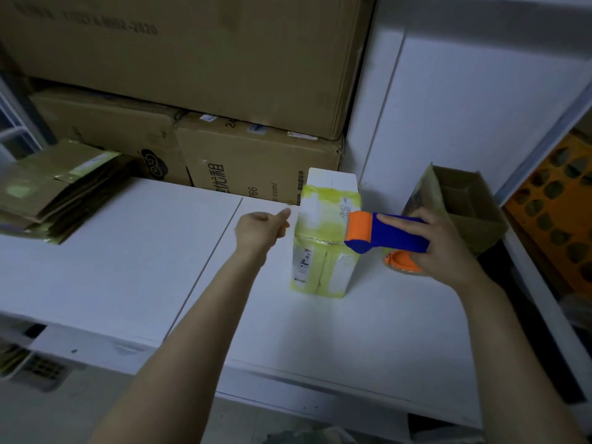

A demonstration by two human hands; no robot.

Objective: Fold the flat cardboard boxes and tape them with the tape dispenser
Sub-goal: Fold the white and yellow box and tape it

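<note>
printed text on the cartons and the small box
on the top carton (192, 59) a blurred line ending in "-2020" is printed. on the lower right carton (256, 161) the characters "优租" are seen turned sideways, with "766" and "z.com/" beside them and "24" near its top edge; a column of characters at its right corner cannot be read. fine print and a label are carried by the green and white box (323, 251), too small to be read.

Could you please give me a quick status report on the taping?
Right hand grips blue-and-orange tape dispenser at upright yellow-green cardboard box. Left hand curled beside it, contents unclear. Nothing in the way.
</note>
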